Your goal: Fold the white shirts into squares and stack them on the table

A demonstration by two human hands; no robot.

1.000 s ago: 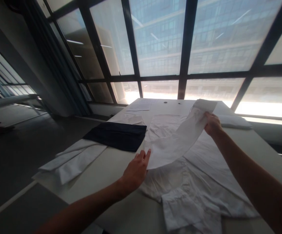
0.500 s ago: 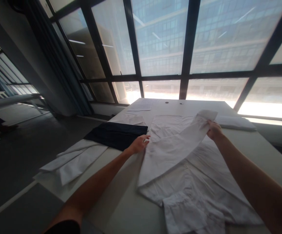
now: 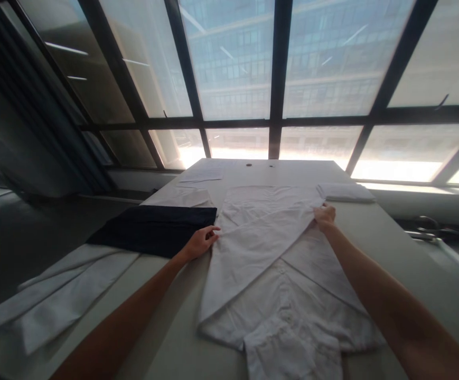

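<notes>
On the desk [image 3: 181,338], centre: white shirt [image 3: 277,295] spread flat, one sleeve [image 3: 253,248] folded diagonally across the body from upper right to lower left. Left hand [image 3: 200,244] at the shirt's left edge, fingers extended and resting on the cloth where the sleeve crosses; grip open, nothing clasped. Right hand [image 3: 325,216] at the shirt's upper right corner, fingers curled over the sleeve's end; grip closed on the cloth, pinning it against the shirt. Just left of the shirt, touching its edge: dark navy folded garment [image 3: 153,230]. Nearer the viewer on the left, overhanging the desk's edge: white garment [image 3: 50,306] with long strips. Beyond the navy piece: further white cloth [image 3: 181,198] and a sheet of paper [image 3: 202,174]. Far right, beside the right hand: small folded white cloth [image 3: 346,192]. Behind the desk: large window [image 3: 277,79] with dark frames.
</notes>
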